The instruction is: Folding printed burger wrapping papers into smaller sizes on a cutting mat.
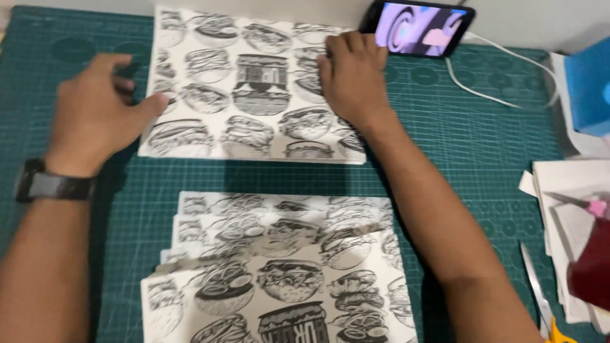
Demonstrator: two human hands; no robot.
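A sheet of paper printed with black-and-white burger drawings (254, 89) lies flat at the far side of a green cutting mat (483, 140). My right hand (352, 76) presses flat on the sheet's right part, fingers together. My left hand (95, 114) hovers at the sheet's left edge, fingers loosely curled, thumb tip touching the paper's edge. It wears a dark wristwatch (54, 184). A stack of several similar printed sheets (279, 273), fanned out, lies nearer to me between my forearms.
A phone (419, 28) with a lit screen leans at the far edge, its white cable (502, 70) trailing right. A blue box (588, 82) stands at the right. White papers (565, 190), a dark red object (594, 267) and yellow-handled scissors (540, 298) lie at the right.
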